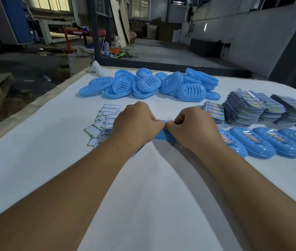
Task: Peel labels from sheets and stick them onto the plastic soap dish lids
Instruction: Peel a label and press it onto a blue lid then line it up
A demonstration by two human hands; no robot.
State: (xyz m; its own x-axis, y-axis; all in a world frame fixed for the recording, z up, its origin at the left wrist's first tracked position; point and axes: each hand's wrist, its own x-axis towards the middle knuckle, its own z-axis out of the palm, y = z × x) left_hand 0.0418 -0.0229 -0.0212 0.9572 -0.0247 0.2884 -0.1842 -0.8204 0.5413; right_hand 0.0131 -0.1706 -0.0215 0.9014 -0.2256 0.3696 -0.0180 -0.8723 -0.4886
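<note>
Lid — blue plastic, sat on the white table right under both hands, mostly hidden by them. Left hand and right hand met knuckle to knuckle over it, fingers curled, each grip pinching at the lid's top edge; couldn't tell if a label was between the fingertips. Spent backing sheets lay scattered just left. Labelled lids lined up to the right, label stacks behind them, unlabelled pile further back.
</note>
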